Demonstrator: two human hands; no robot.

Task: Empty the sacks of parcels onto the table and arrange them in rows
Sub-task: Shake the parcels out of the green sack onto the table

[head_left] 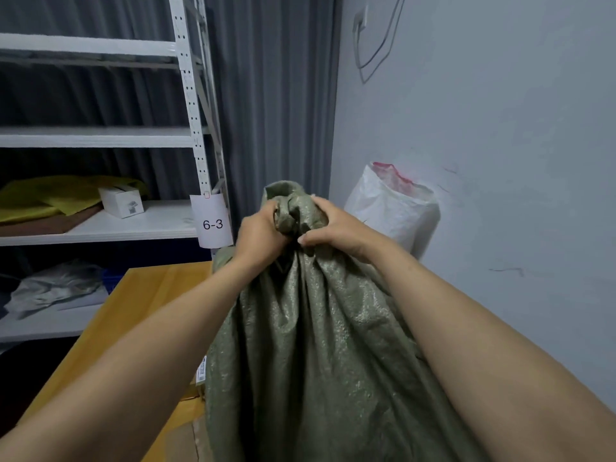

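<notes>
The person has both hands clenched on the bunched upper end of the green sack point(310, 345): the left grip point(263, 233) and the right grip point(336, 225) sit side by side, equally near it, fingers curled into the gathered cloth. The sack's long axis runs straight down from the grips, with its bulk below them and towards the person, over the counter point(140, 295), which lies below and left. Whether the held end is the mouth or the base cannot be told. Emptying probably depends on which end it is, since the load hangs beneath the grips. A white sack point(396, 208) stands beyond the right grip.
</notes>
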